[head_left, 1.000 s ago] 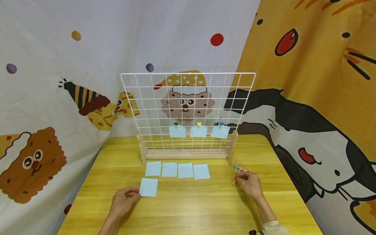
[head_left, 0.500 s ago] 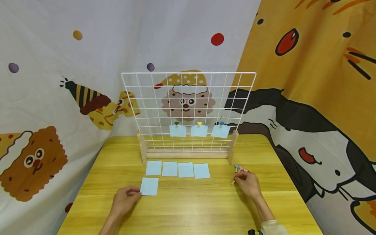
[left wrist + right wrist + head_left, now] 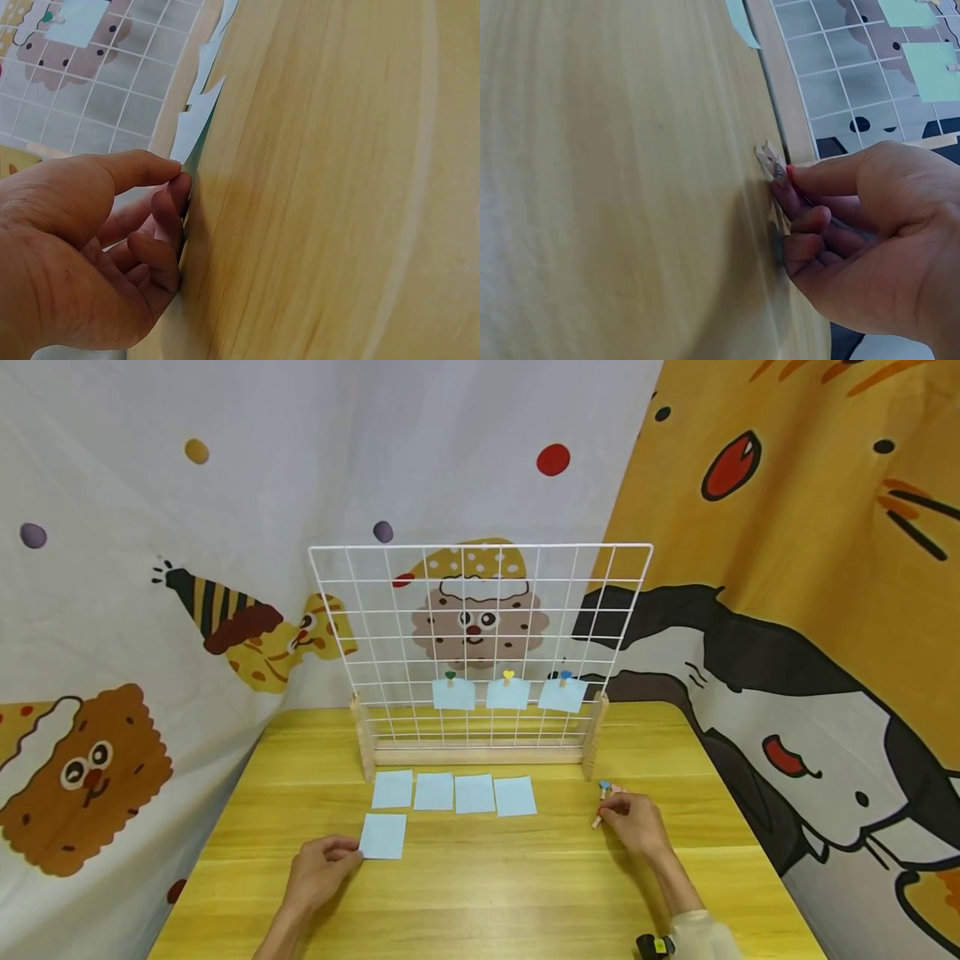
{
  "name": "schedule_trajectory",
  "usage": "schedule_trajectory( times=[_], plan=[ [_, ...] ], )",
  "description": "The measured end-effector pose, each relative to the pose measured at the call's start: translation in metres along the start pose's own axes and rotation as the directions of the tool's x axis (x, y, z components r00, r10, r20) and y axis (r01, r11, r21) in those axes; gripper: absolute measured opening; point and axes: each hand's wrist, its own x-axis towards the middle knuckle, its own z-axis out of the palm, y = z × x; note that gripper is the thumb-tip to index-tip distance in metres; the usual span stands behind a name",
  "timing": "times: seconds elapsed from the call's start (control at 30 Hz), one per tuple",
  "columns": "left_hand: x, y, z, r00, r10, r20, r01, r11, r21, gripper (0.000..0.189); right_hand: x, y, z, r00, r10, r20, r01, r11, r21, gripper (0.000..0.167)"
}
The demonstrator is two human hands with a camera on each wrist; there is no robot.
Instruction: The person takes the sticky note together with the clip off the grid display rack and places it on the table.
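My left hand [image 3: 321, 868] pinches the lower left corner of a pale blue paper note [image 3: 383, 837] between thumb and fingertips. In the left wrist view that note [image 3: 196, 124] is seen nearly edge-on, tilted up from the table. At the right, my right hand [image 3: 637, 827] pinches a small wooden clothespin [image 3: 766, 159] with a red end, its tip pointing away from the fingers. Just beyond those fingers lie more small clothespins [image 3: 604, 787], blue and pink, partly hidden by the hand.
Behind the hands stands a white wire grid [image 3: 480, 610] on a wooden base [image 3: 480, 756]. Clothespins hold three blue notes [image 3: 507, 695] on its lower right part. A row of several blue notes [image 3: 474, 794] lies before the base on the wooden table [image 3: 487, 893].
My right hand has shifted slightly up and now covers the red-ended clothespins that showed beside it. Its clothespin has turned a little. The left hand keeps its pinch on the note, almost unmoved.
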Motion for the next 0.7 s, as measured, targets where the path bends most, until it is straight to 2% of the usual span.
schedule_trajectory(
  times=[0.43,0.7],
  plan=[
    [-0.001,0.002,-0.001,1.0,0.001,-0.003,-0.001,1.0,0.01,0.023,0.014,0.007,-0.01,0.991,-0.043,0.127,0.039,0.999,0.027,0.007],
    [0.0,0.001,0.0,1.0,0.002,-0.002,-0.002,1.0,0.001,0.021,0.018,0.008,-0.01,0.989,-0.06,0.137,0.055,0.998,0.039,0.007]
  ],
)
